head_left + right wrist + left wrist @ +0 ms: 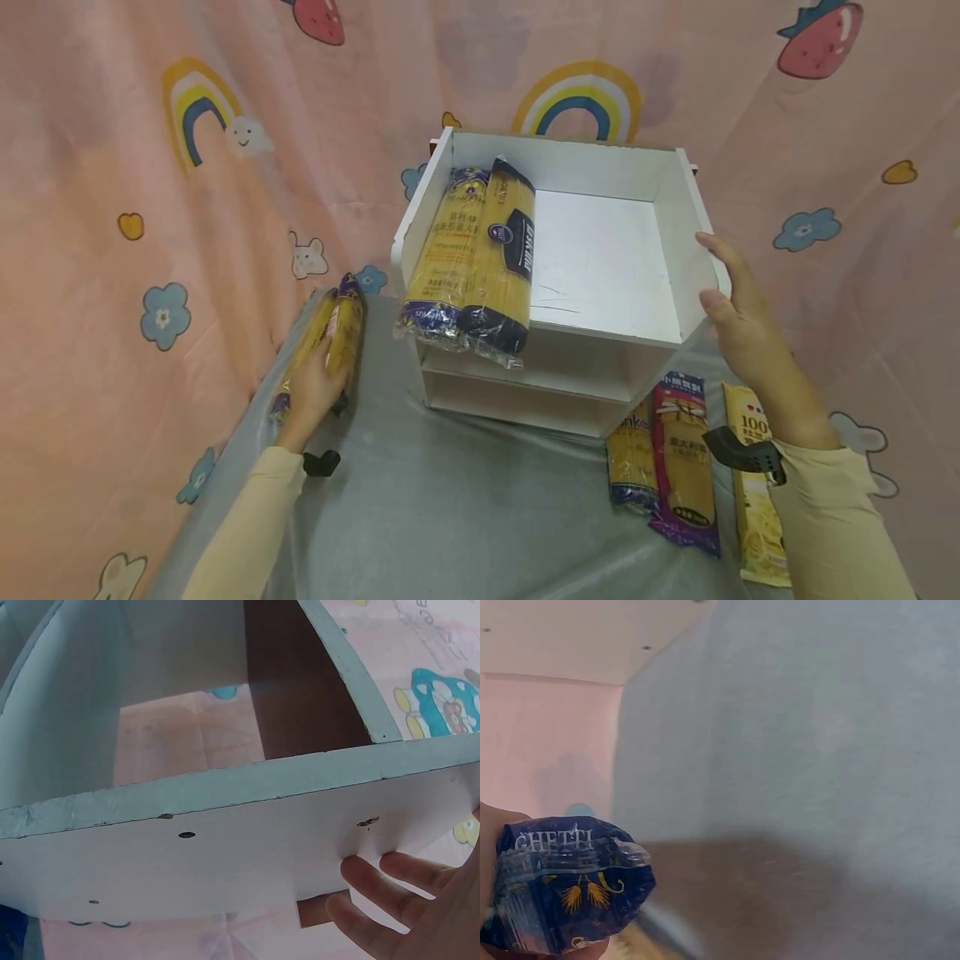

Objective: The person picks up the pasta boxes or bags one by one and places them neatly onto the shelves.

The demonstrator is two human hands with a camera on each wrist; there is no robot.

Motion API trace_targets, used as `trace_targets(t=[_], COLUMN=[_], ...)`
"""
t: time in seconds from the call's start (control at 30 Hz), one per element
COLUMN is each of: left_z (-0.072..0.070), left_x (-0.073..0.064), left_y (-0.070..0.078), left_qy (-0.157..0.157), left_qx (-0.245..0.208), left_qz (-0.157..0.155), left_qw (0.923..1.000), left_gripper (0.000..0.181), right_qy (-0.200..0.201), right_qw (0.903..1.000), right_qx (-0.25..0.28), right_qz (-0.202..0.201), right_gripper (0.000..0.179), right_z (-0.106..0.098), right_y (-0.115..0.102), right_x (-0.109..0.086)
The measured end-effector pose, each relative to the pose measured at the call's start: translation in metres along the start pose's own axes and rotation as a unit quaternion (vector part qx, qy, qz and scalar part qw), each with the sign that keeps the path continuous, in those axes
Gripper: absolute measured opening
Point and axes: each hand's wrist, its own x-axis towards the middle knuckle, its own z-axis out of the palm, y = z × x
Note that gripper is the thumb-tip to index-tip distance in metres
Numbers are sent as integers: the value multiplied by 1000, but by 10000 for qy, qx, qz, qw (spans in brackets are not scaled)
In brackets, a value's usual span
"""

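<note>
Clock on the white shelf unit (600, 254), 12 = far side. Top bay reachable from above and from 6; free floor runs from centre to 3. Side walls block at 9 and 3, back wall (592, 167) at 12. Two pasta packs (504, 250) fill the 9 side; their ends overhang the front edge at 7, partly masking the lower openings. Right hand (742, 321) takes up the rim at 4. Three bagged packs (682, 467) on the grey cloth (450, 500) crowd 4 to 5. Left hand (311, 387) with held pack (345, 325) sits at 8, a bare strip between it and the unit. Wide lane at 6.
</note>
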Motion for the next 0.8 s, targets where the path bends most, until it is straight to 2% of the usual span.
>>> trace_targets(t=[0.23, 0.37, 0.47, 0.8], left_z=[-31, -45, -53, -75], left_x=[6, 10, 12, 14], left_y=[20, 30, 38, 63], left_qy=[50, 418, 557, 741], left_qx=[-414, -608, -770, -1012], left_qz=[-39, 259, 362, 475], left_qw=[9991, 9969, 9948, 9910], left_gripper=[66, 65, 65, 60], right_qy=[6, -5, 3, -42], right_qw=[9999, 9999, 10000, 9999], right_qx=[96, 67, 59, -14], right_qz=[-96, -84, -73, -119], right_gripper=[58, 59, 59, 60], right_z=[-1, -1, -1, 0], right_y=[3, 3, 3, 2], right_x=[-2, -2, -2, 1])
